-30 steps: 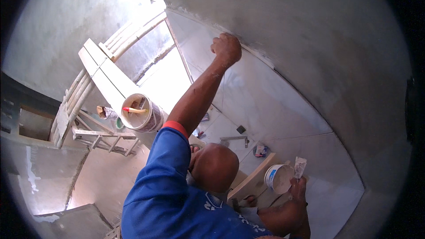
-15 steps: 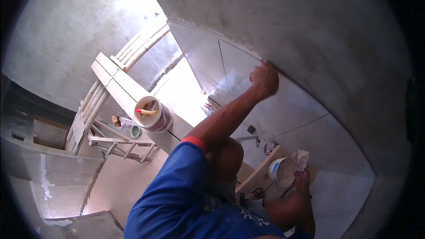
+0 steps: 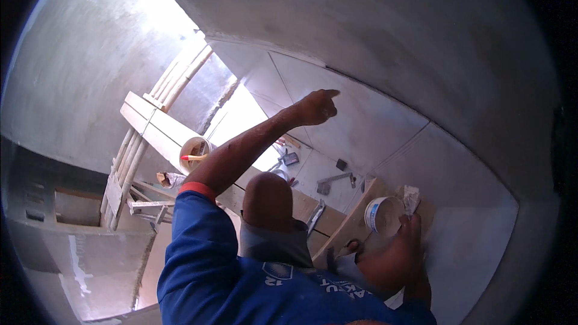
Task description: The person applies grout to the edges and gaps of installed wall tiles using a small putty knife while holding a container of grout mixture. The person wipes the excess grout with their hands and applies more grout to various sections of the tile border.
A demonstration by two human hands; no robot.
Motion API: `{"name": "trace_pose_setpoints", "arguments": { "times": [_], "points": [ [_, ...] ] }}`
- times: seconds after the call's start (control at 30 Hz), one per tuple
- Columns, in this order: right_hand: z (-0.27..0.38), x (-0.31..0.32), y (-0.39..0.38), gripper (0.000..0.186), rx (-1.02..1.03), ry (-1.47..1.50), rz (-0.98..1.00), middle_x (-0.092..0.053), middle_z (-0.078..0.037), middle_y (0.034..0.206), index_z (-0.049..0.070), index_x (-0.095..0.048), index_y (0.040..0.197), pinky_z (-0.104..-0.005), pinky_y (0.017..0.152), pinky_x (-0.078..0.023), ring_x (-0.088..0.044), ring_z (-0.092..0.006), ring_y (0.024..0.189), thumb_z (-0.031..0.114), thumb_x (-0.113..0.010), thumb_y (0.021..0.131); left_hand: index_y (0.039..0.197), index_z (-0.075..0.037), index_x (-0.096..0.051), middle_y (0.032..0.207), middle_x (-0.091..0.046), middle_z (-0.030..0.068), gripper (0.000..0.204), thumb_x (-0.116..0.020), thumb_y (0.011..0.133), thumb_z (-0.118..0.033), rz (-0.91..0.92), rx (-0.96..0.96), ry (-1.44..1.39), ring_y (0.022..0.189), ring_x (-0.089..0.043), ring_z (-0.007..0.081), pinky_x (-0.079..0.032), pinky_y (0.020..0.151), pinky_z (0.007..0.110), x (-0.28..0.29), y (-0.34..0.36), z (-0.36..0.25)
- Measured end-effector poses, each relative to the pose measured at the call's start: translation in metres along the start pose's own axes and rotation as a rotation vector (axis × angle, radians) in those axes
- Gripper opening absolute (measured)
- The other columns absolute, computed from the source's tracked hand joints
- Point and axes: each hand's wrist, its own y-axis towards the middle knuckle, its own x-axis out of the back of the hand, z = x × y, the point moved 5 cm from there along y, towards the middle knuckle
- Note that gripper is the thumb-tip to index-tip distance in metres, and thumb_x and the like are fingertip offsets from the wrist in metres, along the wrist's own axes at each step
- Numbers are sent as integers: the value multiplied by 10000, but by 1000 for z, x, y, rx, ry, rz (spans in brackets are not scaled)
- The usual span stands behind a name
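Left hand point(image 3: 318, 108) — finger out, whether holding anything unclear — should press lightly along the tile seam point(image 3: 380, 92), right hand point(image 3: 410, 230) gripping a scraper point(image 3: 412, 198).

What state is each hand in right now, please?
Left hand: fingers partly curled, one extended; whether it holds anything cannot be told.
Right hand: closed, holding a scraper.

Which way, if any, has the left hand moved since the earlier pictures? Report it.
Yes: the left hand has moved away from, and now shows below, the line where the pale tiles meet the grey wall, which it earlier overlapped.
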Motion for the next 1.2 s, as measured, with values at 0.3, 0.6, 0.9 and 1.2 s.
{"name": "trace_pose_setpoints", "arguments": {
  "times": [0.3,0.6,0.9,1.2],
  "points": [
    [42,0,-42,403,166,-163,-90,-546,-177,1153,48,-490,1229,-416,913,-387,-537,-313,1053,201,-571,865,1399,121,2,1132,-531,285,861,-555,813,-174,-243,541,451,1022,-580,393,-456,870,480,6,39,-5],
    [12,-11,-13,410,188,-204,-24,-461,-210,1285,53,-535,1224,-399,986,-356,-458,-331,1174,197,-581,843,1419,104,-18,1150,-585,193,891,-596,844,-254,-197,770,540,968,-620,322,-484,722,486,-45,80,-23],
    [-12,-6,29,481,-80,13,-43,-557,-199,1072,-34,-461,1208,-393,838,-411,-554,-305,980,184,-596,801,1360,72,-298,1123,-566,262,667,-572,829,-225,-188,306,-89,1066,-540,404,-403,932,473,-121,13,-115],
    [90,-11,28,321,177,-73,232,-514,-63,723,-20,-491,999,-297,441,-383,-466,-128,509,221,-596,814,1419,-39,-261,1412,-314,285,872,-406,848,-682,55,680,-1331,1253,-385,448,-323,962,647,-246,-42,-21]
  ]
}}
